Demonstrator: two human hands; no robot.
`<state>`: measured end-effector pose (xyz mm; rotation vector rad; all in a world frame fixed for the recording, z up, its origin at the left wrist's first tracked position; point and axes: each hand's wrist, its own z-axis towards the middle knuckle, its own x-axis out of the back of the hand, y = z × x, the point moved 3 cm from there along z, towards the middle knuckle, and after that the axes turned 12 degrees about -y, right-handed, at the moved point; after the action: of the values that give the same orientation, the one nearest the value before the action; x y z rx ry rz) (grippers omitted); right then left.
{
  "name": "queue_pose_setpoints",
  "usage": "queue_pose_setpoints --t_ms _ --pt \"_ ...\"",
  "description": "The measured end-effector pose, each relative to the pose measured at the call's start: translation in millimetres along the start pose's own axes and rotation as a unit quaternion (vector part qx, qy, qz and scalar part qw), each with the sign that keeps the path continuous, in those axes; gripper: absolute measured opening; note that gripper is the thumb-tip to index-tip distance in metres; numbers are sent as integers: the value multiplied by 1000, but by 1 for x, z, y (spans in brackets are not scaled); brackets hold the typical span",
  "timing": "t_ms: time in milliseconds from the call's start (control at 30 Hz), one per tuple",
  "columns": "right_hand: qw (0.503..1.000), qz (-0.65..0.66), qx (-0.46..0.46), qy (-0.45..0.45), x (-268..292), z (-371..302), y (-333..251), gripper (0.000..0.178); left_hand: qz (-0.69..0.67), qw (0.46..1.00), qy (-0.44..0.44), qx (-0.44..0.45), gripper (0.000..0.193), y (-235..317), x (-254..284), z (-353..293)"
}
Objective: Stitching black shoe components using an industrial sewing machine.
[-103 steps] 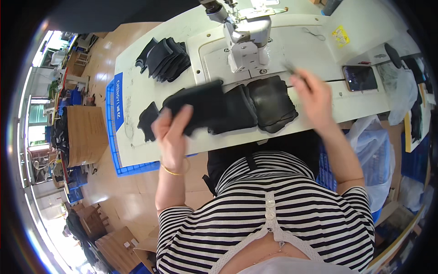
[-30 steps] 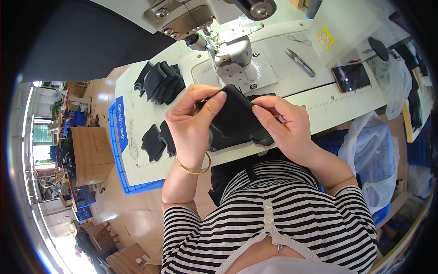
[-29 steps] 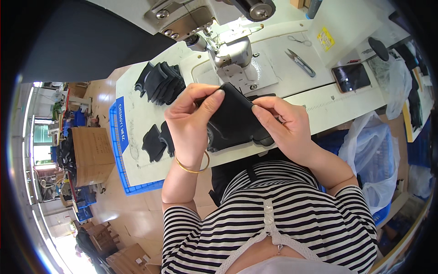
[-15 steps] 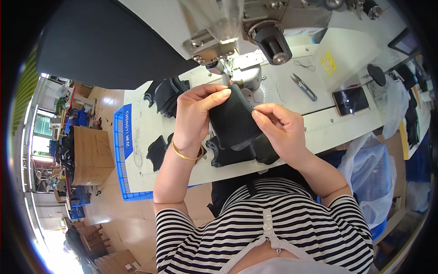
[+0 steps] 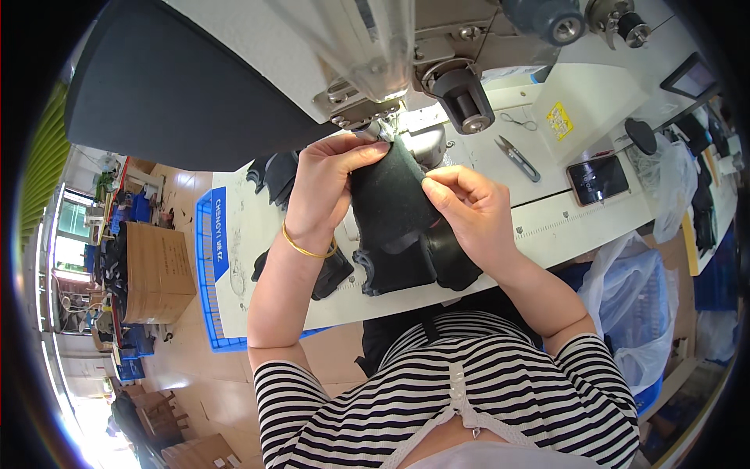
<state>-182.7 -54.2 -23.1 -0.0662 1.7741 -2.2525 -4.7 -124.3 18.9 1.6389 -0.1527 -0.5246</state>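
Observation:
Between my two hands is a black fabric piece [image 5: 388,199], its upper edge right at the needle area of a sewing machine [image 5: 391,117]. My left hand [image 5: 328,184] pinches its upper left corner between thumb and fingers. On the right side edge, my right hand [image 5: 470,209] grips the cloth in a pinch. Below the held piece, more black fabric pieces [image 5: 398,272] lie at the front of the white table [image 5: 344,309]. Another stack of black pieces [image 5: 279,178] sits behind my left wrist, partly hidden by it.
Right of the machine lie thread snips [image 5: 519,158] and a phone [image 5: 598,178]. A blue plastic basket [image 5: 209,289] borders the table's left end. Clear plastic bagging [image 5: 625,305] hangs over a blue bin at the right. Cardboard boxes [image 5: 160,270] stand on the floor to the left.
The black fabric has moved slightly closer to the needle area, its top edge now under the machine head. Both hands have shifted a little to the left, still pinching it.

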Motion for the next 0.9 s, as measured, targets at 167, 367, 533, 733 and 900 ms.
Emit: queue_pose_setpoints --t_ms 167,367,533,733,900 --pt "1000 5 1 1 -1 -1 -2 17 -1 1000 -6 -10 7 -1 3 -1" --pt "1000 -1 7 0 -1 -1 0 17 13 1000 0 -4 7 1 3 -1" --pt "1000 -8 6 -1 -1 -1 1 17 25 1000 -4 12 8 1 5 0" --pt "1000 -8 -4 -2 -3 0 2 16 8 1000 -9 10 8 2 6 2" --pt "1000 12 13 1 -5 6 5 16 -1 1000 8 9 5 3 12 8"
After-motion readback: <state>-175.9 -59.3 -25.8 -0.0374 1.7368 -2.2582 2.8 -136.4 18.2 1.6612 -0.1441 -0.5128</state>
